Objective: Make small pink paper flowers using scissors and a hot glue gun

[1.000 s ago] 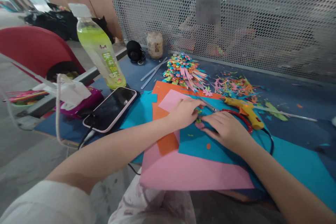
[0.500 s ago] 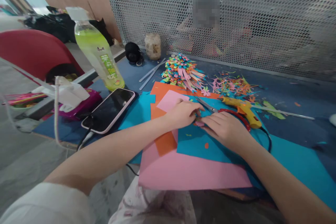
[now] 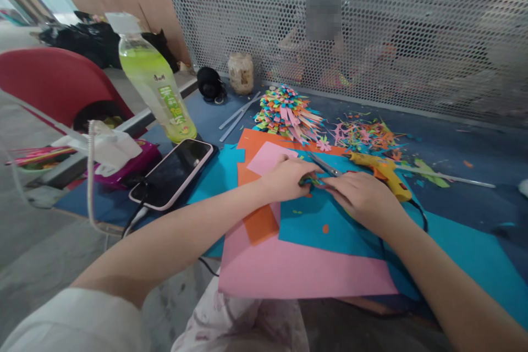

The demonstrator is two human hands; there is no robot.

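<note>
My left hand [image 3: 287, 178] has its fingers curled round a small bundle of green, blue and pink paper strips [image 3: 312, 180]. From the other side, the fingertips of my right hand [image 3: 359, 193] pinch the pink end of it. Both hands are low over a blue paper sheet [image 3: 325, 239]. Scissors [image 3: 326, 165] lie just behind my fingers, their handles hidden by my right hand. A yellow glue gun [image 3: 381, 173] rests beyond that hand. Further back is a cone-shaped pile of multicoloured paper fringe flowers [image 3: 284, 113], with one loose pink flower [image 3: 323, 144] beside it.
Pink [image 3: 305, 275] and orange sheets [image 3: 260, 231] lie beneath. Left are a phone [image 3: 173, 173], a tilted-looking drink bottle [image 3: 159, 88] and a purple tissue box [image 3: 127, 168]. Paper scraps [image 3: 365, 135] and a jar [image 3: 240, 73] stand before a perforated metal screen [image 3: 256, 5].
My right hand has shifted slightly right and up, now covering the red scissor handles. More of the paper strips shows between my fingers. My left hand has hardly moved.
</note>
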